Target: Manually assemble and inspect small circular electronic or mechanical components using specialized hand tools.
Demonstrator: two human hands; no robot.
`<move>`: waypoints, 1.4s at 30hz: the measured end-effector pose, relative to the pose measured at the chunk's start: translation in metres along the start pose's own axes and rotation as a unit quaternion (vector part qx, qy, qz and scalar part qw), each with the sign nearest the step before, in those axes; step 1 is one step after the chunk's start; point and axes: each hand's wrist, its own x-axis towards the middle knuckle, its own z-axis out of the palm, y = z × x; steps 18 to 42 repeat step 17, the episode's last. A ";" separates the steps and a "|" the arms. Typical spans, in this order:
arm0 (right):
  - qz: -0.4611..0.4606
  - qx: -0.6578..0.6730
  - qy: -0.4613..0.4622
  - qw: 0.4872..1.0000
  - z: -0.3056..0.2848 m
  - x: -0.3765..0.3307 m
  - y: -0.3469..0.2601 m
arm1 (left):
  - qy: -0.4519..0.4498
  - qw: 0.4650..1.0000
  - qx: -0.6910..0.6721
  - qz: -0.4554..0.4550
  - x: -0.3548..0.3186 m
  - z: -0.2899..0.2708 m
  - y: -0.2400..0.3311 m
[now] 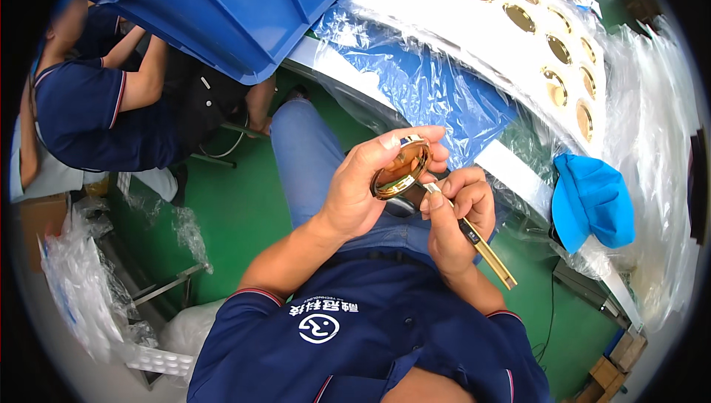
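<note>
My left hand [361,183] is closed around a round, shiny gold part [402,169] with a raised rim and a mirror-like inside, held tilted above my lap. Close beside it, my right hand [461,214] grips a slim utility knife [489,251] with a yellowish metal body and a dark slider. The knife's front end points at the lower right of the gold part's rim. Whether the blade touches the rim cannot be made out, as the fingers partly hide that spot.
Several similar gold rounds sit in a white sheet [474,22] on the table at the upper right. Clear plastic film covers blue material [444,96] at its near edge. A bright blue cap [592,202] lies at right. A blue crate [215,11] stands upper left, near a seated co-worker [111,111].
</note>
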 end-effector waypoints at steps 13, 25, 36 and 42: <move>0.017 -0.025 0.034 0.999 -0.066 -0.005 -0.037 | -0.124 0.991 0.051 0.000 -0.005 -0.027 -0.015; 0.058 -0.264 -0.007 0.963 -0.101 -0.029 -0.061 | -0.307 0.893 0.330 0.001 -0.007 -0.026 -0.029; 0.058 -0.264 -0.007 0.963 -0.101 -0.029 -0.061 | -0.307 0.893 0.330 0.001 -0.007 -0.026 -0.029; 0.058 -0.264 -0.007 0.963 -0.101 -0.029 -0.061 | -0.307 0.893 0.330 0.001 -0.007 -0.026 -0.029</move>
